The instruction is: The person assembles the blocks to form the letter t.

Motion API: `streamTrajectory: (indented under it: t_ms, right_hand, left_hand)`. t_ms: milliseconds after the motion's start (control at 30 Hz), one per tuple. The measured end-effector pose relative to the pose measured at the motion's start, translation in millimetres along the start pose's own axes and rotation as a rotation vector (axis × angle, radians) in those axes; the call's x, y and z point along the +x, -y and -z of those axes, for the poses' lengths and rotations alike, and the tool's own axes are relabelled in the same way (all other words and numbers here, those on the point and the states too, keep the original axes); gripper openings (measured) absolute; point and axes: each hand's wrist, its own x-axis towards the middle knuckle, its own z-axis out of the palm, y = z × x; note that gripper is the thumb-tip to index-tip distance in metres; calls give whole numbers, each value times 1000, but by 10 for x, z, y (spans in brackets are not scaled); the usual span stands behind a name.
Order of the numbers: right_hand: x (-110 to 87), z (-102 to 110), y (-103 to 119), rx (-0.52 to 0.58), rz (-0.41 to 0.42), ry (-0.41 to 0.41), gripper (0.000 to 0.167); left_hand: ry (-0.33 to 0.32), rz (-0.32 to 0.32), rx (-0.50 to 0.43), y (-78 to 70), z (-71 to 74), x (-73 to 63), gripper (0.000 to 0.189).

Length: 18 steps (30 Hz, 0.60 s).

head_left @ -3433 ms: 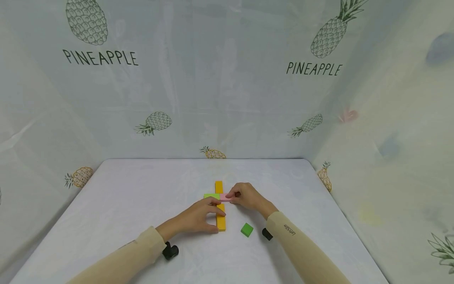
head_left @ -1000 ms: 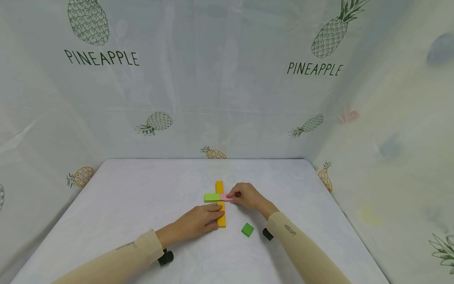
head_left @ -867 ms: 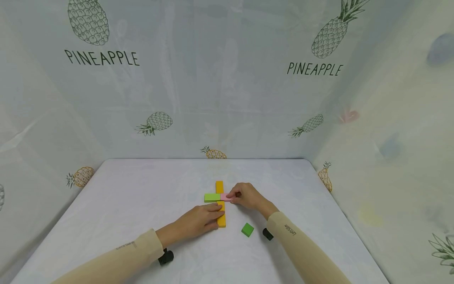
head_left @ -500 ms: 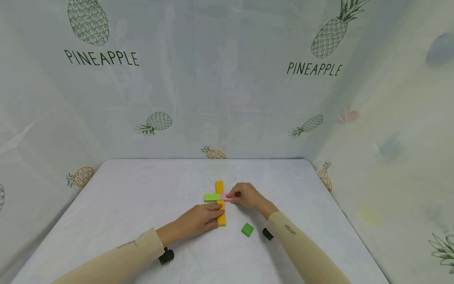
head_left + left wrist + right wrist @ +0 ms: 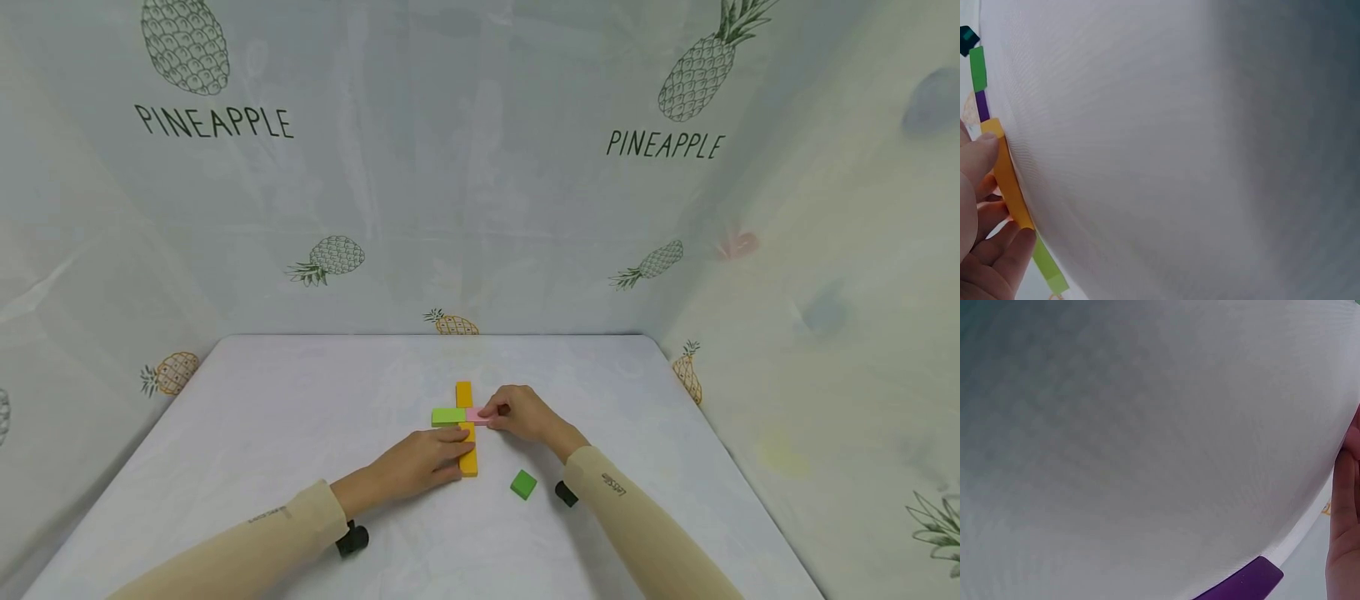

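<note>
Below centre of the head view, the left hand (image 5: 416, 462) grips the lower orange block (image 5: 469, 465) end to end. This block's long axis runs up the frame toward the seam between the pink block (image 5: 473, 416) and the lime block (image 5: 448, 415). At upper right of it, the farther right hand (image 5: 522, 414) pinches the pink block. Beyond: upper orange block (image 5: 464, 394), above the seam; green block (image 5: 523, 484), lower right, apart.

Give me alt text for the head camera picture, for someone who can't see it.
A left hand grips a long orange block and a right hand pinches a pink block; with a lime-green block and a shorter orange block, these form a cross on a white table. A square green block lies apart.
</note>
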Motion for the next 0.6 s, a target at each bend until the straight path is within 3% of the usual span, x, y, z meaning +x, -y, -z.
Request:
streamTrajectory:
  t_ms: [600]
  right_hand:
    - [-3, 3, 16, -2, -1, 6, 12]
  left_hand:
    - [-28, -24, 25, -16, 12, 14, 45]
